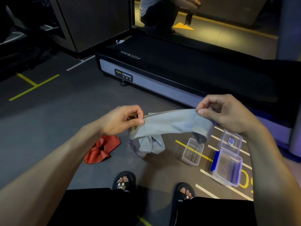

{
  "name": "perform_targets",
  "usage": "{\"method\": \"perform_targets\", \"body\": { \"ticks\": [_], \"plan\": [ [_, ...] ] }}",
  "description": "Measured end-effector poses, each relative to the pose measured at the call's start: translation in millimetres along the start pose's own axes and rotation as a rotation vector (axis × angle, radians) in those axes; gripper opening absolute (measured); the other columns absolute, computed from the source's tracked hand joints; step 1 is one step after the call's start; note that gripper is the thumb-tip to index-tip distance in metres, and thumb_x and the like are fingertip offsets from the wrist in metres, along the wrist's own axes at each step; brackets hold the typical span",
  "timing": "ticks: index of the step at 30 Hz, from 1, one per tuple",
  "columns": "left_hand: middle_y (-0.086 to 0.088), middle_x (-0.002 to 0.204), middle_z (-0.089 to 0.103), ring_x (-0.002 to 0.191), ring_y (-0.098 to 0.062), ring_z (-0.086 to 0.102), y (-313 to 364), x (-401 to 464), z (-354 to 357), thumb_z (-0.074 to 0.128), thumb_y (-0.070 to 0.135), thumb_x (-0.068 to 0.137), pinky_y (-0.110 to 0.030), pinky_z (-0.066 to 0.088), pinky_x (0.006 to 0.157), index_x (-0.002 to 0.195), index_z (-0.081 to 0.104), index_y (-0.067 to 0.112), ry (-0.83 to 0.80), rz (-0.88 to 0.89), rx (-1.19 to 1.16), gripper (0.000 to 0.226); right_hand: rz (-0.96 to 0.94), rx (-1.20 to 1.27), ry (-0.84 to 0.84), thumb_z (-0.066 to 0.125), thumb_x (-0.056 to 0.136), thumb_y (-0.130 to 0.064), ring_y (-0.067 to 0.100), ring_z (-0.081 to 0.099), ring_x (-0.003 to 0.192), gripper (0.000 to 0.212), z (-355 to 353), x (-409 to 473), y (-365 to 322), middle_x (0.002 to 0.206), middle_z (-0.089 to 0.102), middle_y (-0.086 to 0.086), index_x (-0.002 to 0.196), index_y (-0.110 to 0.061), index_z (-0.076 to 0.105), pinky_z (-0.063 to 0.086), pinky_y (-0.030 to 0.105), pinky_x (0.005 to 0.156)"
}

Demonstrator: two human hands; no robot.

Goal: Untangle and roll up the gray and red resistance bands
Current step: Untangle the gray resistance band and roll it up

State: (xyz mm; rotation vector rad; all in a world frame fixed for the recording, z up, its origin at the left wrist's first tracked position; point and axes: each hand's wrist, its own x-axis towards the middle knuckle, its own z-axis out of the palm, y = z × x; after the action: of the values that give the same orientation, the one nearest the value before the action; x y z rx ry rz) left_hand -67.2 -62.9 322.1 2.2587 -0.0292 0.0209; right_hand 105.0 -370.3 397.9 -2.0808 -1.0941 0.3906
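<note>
The gray resistance band [169, 123] is stretched flat between my two hands above the floor. My left hand [121, 119] pinches its left end between thumb and fingers. My right hand [224, 111] pinches its right end, where the band folds over and a dark tail hangs down. The rest of the gray band droops in a crumpled bunch onto the floor below. The red resistance band [102, 150] lies crumpled on the floor, under my left forearm and apart from both hands.
A small clear plastic box [193, 151] and a larger clear box with a blue clip and open lid [228, 167] sit on the floor at right. A treadmill [162, 75] runs across ahead. My sandalled feet [124, 181] are below the bands.
</note>
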Motion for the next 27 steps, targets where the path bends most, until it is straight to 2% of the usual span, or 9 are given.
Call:
{"method": "perform_targets", "body": {
  "ticks": [2, 4, 7, 11, 15, 17, 20, 23, 27],
  "plan": [
    [0.008, 0.085, 0.065, 0.081, -0.023, 0.062, -2.1, -1.0, 3.9, 0.063, 0.043, 0.098, -0.045, 0.053, 0.077, 0.094, 0.058, 0.028, -0.022, -0.006, -0.009, 0.016, -0.002, 0.003, 0.002, 0.073, 0.093, -0.016, 0.019, 0.067, 0.083, 0.004, 0.0, -0.3, -1.8, 0.089, 0.071, 0.001, 0.093, -0.02, 0.074, 0.053, 0.031, 0.075],
    [0.004, 0.086, 0.064, 0.082, -0.026, 0.061, -2.3, -1.6, 8.7, 0.061, 0.037, 0.101, -0.048, 0.053, 0.079, 0.096, 0.056, 0.028, -0.036, 0.014, 0.017, 0.012, -0.005, -0.001, -0.006, 0.073, 0.093, -0.016, 0.019, 0.067, 0.083, 0.003, 1.0, -0.1, -3.5, 0.088, 0.072, 0.001, 0.093, -0.019, 0.074, 0.053, 0.031, 0.075],
    [0.006, 0.082, 0.065, 0.076, -0.023, 0.059, 2.4, 0.3, 13.2, 0.06, 0.028, 0.103, -0.043, 0.052, 0.076, 0.103, 0.05, 0.03, -0.021, 0.053, 0.076, 0.01, -0.008, 0.0, 0.003, 0.073, 0.093, -0.015, 0.017, 0.066, 0.082, 0.003, -0.5, -0.3, -4.5, 0.087, 0.072, 0.001, 0.093, -0.018, 0.074, 0.053, 0.028, 0.074],
    [0.009, 0.074, 0.066, 0.065, -0.017, 0.058, 7.5, 1.6, 16.4, 0.055, 0.029, 0.106, -0.032, 0.048, 0.066, 0.113, 0.045, 0.031, -0.014, 0.071, 0.171, 0.012, -0.005, -0.003, 0.009, 0.073, 0.094, -0.015, 0.011, 0.066, 0.079, 0.005, -4.9, -1.0, -1.7, 0.086, 0.072, -0.002, 0.092, -0.02, 0.074, 0.051, 0.019, 0.07],
    [0.008, 0.07, 0.063, 0.061, -0.016, 0.056, 6.3, 3.3, 20.2, 0.052, 0.03, 0.106, -0.028, 0.043, 0.06, 0.119, 0.048, 0.032, 0.007, 0.059, 0.218, 0.013, 0.018, -0.022, -0.007, 0.073, 0.094, -0.016, 0.011, 0.066, 0.078, 0.006, -3.6, -1.0, 2.5, 0.085, 0.072, -0.005, 0.091, -0.021, 0.074, 0.05, 0.016, 0.069],
    [0.009, 0.073, 0.064, 0.065, -0.014, 0.059, 4.8, 3.2, 19.8, 0.052, 0.032, 0.106, -0.03, 0.046, 0.063, 0.114, 0.053, 0.032, 0.022, 0.052, 0.228, 0.008, 0.032, -0.023, -0.017, 0.073, 0.094, -0.015, 0.013, 0.066, 0.079, 0.006, -3.4, -1.3, 3.9, 0.085, 0.072, -0.003, 0.091, -0.02, 0.074, 0.05, 0.015, 0.068],
    [0.005, 0.082, 0.07, 0.075, -0.017, 0.065, 3.3, 2.0, 20.4, 0.058, 0.031, 0.104, -0.038, 0.053, 0.075, 0.099, 0.061, 0.029, 0.038, 0.013, 0.118, 0.006, 0.045, -0.034, -0.048, 0.072, 0.094, -0.017, 0.015, 0.067, 0.08, 0.007, -2.9, -1.4, 5.8, 0.086, 0.071, -0.003, 0.091, -0.023, 0.074, 0.05, 0.017, 0.069],
    [-0.014, 0.09, 0.071, 0.081, -0.024, 0.066, 2.3, 2.4, 24.0, 0.062, 0.015, 0.102, -0.041, 0.054, 0.083, 0.096, 0.067, 0.009, 0.026, -0.049, -0.213, 0.009, 0.055, -0.025, -0.067, 0.072, 0.095, -0.018, 0.018, 0.067, 0.08, 0.008, -2.3, -1.3, 6.7, 0.086, 0.071, -0.001, 0.091, -0.024, 0.074, 0.051, 0.027, 0.072],
    [-0.008, 0.09, 0.065, 0.085, -0.015, 0.058, 1.4, 3.9, 25.2, 0.059, 0.014, 0.102, -0.032, 0.048, 0.084, 0.099, 0.066, -0.001, -0.04, -0.131, -0.371, 0.016, 0.047, 0.003, -0.067, 0.071, 0.095, -0.018, 0.024, 0.067, 0.082, 0.007, -2.2, -1.6, 5.2, 0.087, 0.071, 0.002, 0.091, -0.024, 0.074, 0.052, 0.032, 0.074]
  ]
}}
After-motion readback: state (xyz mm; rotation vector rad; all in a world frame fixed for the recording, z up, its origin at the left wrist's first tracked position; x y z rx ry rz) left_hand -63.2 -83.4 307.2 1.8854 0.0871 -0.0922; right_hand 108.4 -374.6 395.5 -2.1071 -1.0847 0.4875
